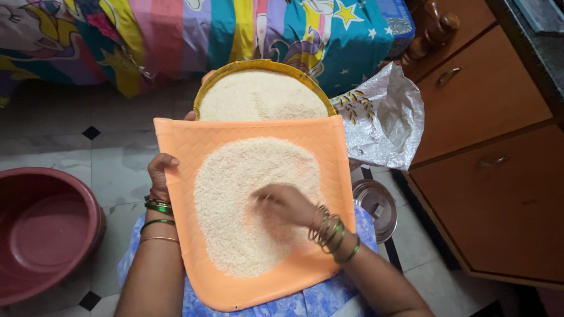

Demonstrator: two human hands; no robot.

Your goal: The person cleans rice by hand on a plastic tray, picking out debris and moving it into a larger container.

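You're gripping the orange tray (182, 141) w/ your left hand (160, 173), thumb curling over its left edge, frame center. Your right hand (284, 203) is lying on the rice (235, 199) in the tray's middle; it's blurred, so can't tell if fingers are spread. Yellow bowl (235, 69) is sitting just above the tray, red tub (53, 229) lower left, bag (388, 117) at right.

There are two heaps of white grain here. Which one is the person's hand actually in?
The heap on the flat orange tray, under the right hand. The other heap fills the round yellow-rimmed basket beyond it, untouched.
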